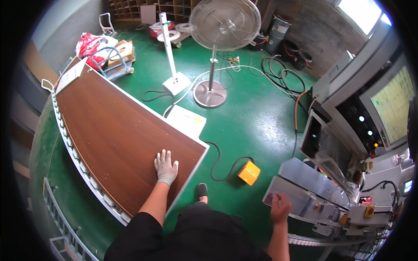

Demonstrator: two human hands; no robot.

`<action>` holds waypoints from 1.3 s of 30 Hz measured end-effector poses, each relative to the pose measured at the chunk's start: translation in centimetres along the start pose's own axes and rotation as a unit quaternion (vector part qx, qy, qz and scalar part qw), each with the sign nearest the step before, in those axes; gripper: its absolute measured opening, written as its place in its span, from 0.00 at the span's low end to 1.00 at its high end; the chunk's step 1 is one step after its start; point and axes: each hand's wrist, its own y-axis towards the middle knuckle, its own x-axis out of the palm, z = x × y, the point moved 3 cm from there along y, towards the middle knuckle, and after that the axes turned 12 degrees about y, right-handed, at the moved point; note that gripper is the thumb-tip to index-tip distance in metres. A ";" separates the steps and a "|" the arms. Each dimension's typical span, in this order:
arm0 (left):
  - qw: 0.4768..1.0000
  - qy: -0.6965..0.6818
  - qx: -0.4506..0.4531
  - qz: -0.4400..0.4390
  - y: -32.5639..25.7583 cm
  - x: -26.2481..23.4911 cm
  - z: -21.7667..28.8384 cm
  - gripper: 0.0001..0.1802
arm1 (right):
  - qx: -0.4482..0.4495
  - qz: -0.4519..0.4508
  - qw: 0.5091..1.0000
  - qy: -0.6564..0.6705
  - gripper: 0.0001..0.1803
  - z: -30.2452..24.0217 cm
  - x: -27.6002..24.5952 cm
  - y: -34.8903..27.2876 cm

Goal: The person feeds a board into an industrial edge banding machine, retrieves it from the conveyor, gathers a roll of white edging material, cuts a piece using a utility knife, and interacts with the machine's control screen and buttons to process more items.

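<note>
My left hand (166,167), in a pale glove, lies flat with fingers spread on a long brown wood-look panel (117,130). The panel has a pale edge along its right side and rests on a roller conveyor (74,152), whose white rollers show along the left. Bare and ungloved, my right hand (281,208) is at the near left end of a machine's metal table (300,195). Its fingers are curled together; anything between them is too small or hidden to make out. Whether this hand touches the table, I cannot tell.
A yellow foot pedal (249,173) with a black cable sits on the green floor between conveyor and machine. Ahead stand a pedestal fan (210,82), a white post (170,56) and a white box (186,120). Hoses (283,76) coil farther off. The machine has a screen (389,102).
</note>
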 end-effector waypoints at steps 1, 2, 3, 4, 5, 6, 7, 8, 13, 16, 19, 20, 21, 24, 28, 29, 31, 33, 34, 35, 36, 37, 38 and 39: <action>0.999 0.018 0.026 0.005 0.7 -0.4 -0.9 0.41 | -0.038 0.000 0.999 -0.006 0.10 -0.3 1.0 2.1; 0.998 0.037 0.051 0.008 1.2 -0.8 -1.8 0.42 | -0.075 -0.001 0.997 -0.013 0.11 -0.1 1.9 3.8; 0.996 0.051 0.068 -0.003 1.8 -1.3 -2.3 0.43 | -0.069 0.034 0.996 -0.048 0.13 0.9 2.3 5.2; 0.996 0.052 0.068 0.006 2.3 -1.4 -3.2 0.43 | -0.064 0.067 0.992 -0.090 0.17 1.8 2.7 6.1; 0.996 0.054 0.069 0.015 2.8 -1.5 -4.2 0.43 | -0.027 0.098 0.989 -0.104 0.18 2.7 3.7 6.5; 0.996 0.049 0.068 0.025 3.1 -1.5 -4.6 0.43 | 0.004 0.129 0.984 -0.122 0.20 3.8 4.4 7.1; 0.996 0.053 0.062 0.032 3.2 -1.6 -4.4 0.42 | 0.036 0.163 0.975 -0.145 0.22 4.8 4.5 7.4; 0.995 0.059 0.064 0.046 3.2 -1.5 -4.5 0.41 | 0.028 0.151 0.972 -0.179 0.23 5.2 4.9 7.5; 0.992 0.048 0.091 0.070 3.7 -2.4 -3.4 0.40 | 0.049 0.121 0.960 -0.247 0.24 4.5 5.4 7.8; 0.992 0.063 0.107 0.021 4.2 -5.0 -2.1 0.41 | 0.061 0.124 0.956 -0.258 0.23 4.8 5.6 7.9; 0.990 0.082 0.094 0.060 3.4 -2.7 -3.4 0.43 | 0.021 0.120 0.957 -0.262 0.25 4.0 5.8 8.9; 0.986 0.092 0.101 0.098 3.2 -0.8 -3.8 0.43 | 0.023 0.126 0.959 -0.254 0.25 4.2 5.3 8.9; 0.987 0.084 0.098 0.094 3.2 -0.3 -3.7 0.43 | 0.029 0.139 0.957 -0.252 0.25 4.2 5.1 8.8; 0.989 0.093 0.090 0.069 3.1 -1.3 -3.0 0.42 | 0.054 0.154 0.962 -0.217 0.24 3.7 4.3 8.3; 0.981 0.125 0.096 0.116 3.9 0.1 -4.3 0.35 | 0.078 0.157 0.965 -0.196 0.24 3.6 4.6 8.2; 0.976 0.134 0.099 0.138 3.8 -2.2 -2.7 0.33 | 0.087 0.157 0.965 -0.189 0.25 4.0 4.7 7.8; 0.983 0.081 0.084 0.140 5.1 -3.8 0.0 0.34 | 0.090 0.164 0.964 -0.188 0.24 4.1 4.3 7.8; 0.982 0.088 0.106 0.130 7.7 -3.0 2.2 0.34 | 0.091 0.172 0.965 -0.176 0.24 4.0 4.0 7.9; 0.979 0.094 0.123 0.130 9.3 -2.8 3.3 0.35 | 0.090 0.175 0.966 -0.167 0.24 3.8 3.8 8.1; 0.967 0.126 0.163 0.147 11.2 -1.1 3.9 0.35 | 0.097 0.172 0.965 -0.171 0.25 3.7 3.5 8.3; 0.953 0.157 0.198 0.167 13.2 0.3 4.9 0.35 | 0.097 0.170 0.966 -0.171 0.25 3.6 3.5 8.3; 0.954 0.212 0.198 -0.077 12.4 -8.1 12.4 0.32 | 0.103 0.172 0.964 -0.177 0.26 3.8 3.1 7.7; 0.914 0.179 0.364 -0.002 13.9 -4.7 12.6 0.23 | 0.109 0.173 0.962 -0.182 0.26 4.1 2.6 7.4; 0.869 0.278 0.408 -0.004 17.3 -1.6 13.0 0.14 | 0.100 0.174 0.963 -0.178 0.26 3.7 2.1 8.5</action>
